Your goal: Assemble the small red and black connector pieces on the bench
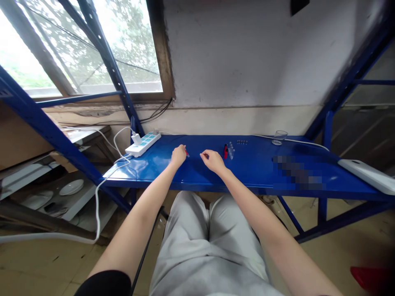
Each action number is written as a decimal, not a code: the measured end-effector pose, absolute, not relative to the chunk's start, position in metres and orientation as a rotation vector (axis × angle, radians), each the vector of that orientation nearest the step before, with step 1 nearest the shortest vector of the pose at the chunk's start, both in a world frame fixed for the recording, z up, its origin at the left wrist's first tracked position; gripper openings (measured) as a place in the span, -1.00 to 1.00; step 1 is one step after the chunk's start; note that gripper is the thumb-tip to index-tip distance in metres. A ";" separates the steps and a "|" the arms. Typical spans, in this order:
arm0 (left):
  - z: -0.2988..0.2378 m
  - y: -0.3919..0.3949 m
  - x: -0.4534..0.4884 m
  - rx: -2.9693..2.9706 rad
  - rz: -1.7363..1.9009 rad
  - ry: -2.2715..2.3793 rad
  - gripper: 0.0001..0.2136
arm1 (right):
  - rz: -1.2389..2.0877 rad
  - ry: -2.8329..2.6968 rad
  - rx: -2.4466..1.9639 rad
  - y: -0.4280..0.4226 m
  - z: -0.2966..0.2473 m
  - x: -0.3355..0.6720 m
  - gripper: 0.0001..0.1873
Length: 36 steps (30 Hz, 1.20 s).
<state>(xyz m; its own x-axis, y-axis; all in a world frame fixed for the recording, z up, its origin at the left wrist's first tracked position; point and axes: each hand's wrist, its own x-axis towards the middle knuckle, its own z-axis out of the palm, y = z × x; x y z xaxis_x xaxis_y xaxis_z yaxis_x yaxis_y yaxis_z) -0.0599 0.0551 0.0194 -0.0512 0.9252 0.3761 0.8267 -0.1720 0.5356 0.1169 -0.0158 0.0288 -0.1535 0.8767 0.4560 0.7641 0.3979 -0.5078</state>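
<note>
My left hand [178,156] rests on the blue shelf [253,168] with its fingers curled round a small red thing [187,153] that pokes out on its right side. My right hand [212,160] lies a little to the right, fingers pinched together; what they hold, if anything, is too small to make out. Just right of that hand stand a small red and black piece [225,151] and a cluster of tiny clear parts [231,151]. A short row of small dark parts [242,142] lies farther back.
A white power strip [143,144] with a plugged-in charger and white cable sits at the shelf's left end. A clear glass [279,137] stands at the back right, a white flat device [367,175] at the far right. Blue rack posts flank the shelf; plates lie lower left.
</note>
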 end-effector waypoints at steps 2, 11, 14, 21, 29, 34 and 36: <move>0.017 0.050 -0.051 1.836 1.261 1.728 -0.70 | 0.249 -1.885 -1.473 -0.010 0.027 0.111 -0.72; 0.010 0.020 -0.017 1.342 1.428 1.039 -0.70 | 0.385 -1.709 -1.483 0.008 0.009 0.100 -0.55; 0.006 0.017 -0.018 1.362 1.389 0.966 -0.70 | 0.365 -1.652 -1.476 0.004 0.004 0.102 -0.57; 0.002 0.012 -0.022 1.412 1.386 0.968 -0.78 | 0.341 -1.615 -1.432 -0.003 0.003 0.103 -0.64; 0.003 0.013 -0.026 1.298 1.496 1.046 -0.74 | 0.379 -1.605 -1.325 -0.002 -0.002 0.102 -0.76; 0.002 0.014 -0.027 1.262 1.546 1.044 -0.73 | 0.519 -1.584 -1.180 0.002 -0.007 0.101 -0.80; 0.003 0.014 -0.027 1.260 1.548 1.043 -0.72 | 0.513 -1.585 -1.147 0.002 -0.008 0.101 -0.76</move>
<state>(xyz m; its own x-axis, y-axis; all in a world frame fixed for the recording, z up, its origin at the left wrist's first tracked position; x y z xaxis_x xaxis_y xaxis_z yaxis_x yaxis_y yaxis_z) -0.0273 0.0136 0.0030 -0.1195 0.9563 0.2670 -0.1113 -0.2801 0.9535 0.1007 0.0020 -0.0076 0.0252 0.8667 0.4982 0.4101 0.4456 -0.7958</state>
